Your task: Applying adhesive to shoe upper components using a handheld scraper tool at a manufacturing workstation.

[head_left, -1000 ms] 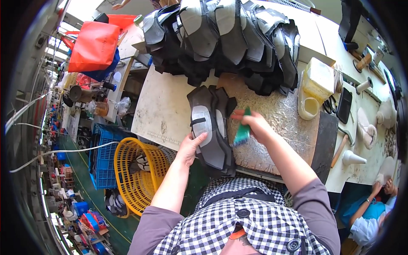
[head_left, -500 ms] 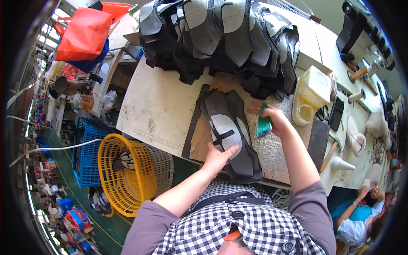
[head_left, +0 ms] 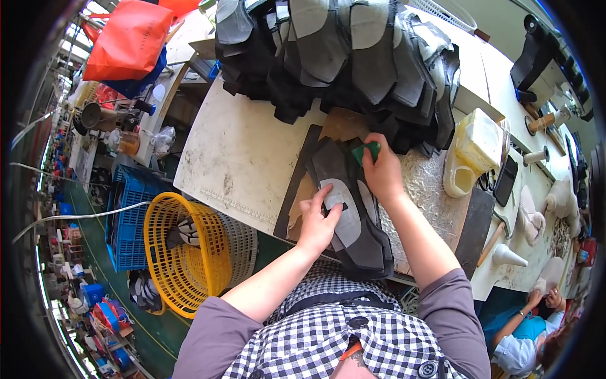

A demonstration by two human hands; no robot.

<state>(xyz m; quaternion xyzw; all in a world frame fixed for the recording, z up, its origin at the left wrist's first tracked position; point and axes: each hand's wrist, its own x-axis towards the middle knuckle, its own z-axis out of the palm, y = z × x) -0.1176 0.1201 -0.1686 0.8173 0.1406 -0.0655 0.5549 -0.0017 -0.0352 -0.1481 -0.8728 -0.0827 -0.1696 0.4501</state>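
Note:
A stack of dark grey shoe-upper pieces (head_left: 366, 246) with light grey patches lies in front of me on a board. My left hand (head_left: 315, 221) rests on the top piece, thumb and forefinger spread on either side of a small black strip on the pale patch. Gripped in my right hand (head_left: 384, 174) is a green brush (head_left: 366, 151), held at the far right edge of the stack. My fingers hide part of the brush, and its bristles cannot be made out.
Behind the stack rises a large heap of similar pieces (head_left: 372, 69). A glue-stained plastic container (head_left: 470, 145) stands on the right, near a hammer (head_left: 489, 243) and a white cone (head_left: 508, 256). A yellow basket (head_left: 214, 252) is at left; another person (head_left: 524, 328) sits at right.
My right hand has carried the brush left and away from me, to the stack's far edge. My left hand has shifted slightly up the top piece, its fingers now around the black strip.

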